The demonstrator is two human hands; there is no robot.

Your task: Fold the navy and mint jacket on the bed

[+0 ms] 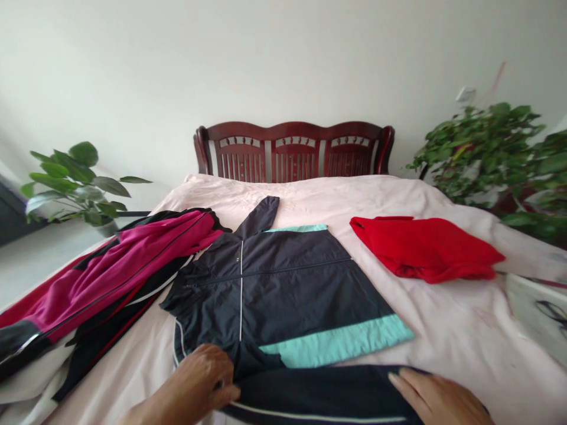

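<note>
A dark navy jacket with mint-green side panels and white piping lies spread on the bed, its collar end toward the left. One sleeve points away toward the headboard. The near sleeve runs along the bottom of the view, between my two hands. My left hand is closed on that sleeve near the shoulder, thumb and fingers pinching the cloth. At the sleeve's other end, my right hand grips the fabric near the cuff; its fingers are partly hidden by the cloth and the frame edge.
A folded red garment lies to the right of the jacket. Several magenta and black clothes are heaped on the left. Pink bedding covers the bed before a wooden headboard. Eyeglasses rest at the right edge. Plants flank the bed.
</note>
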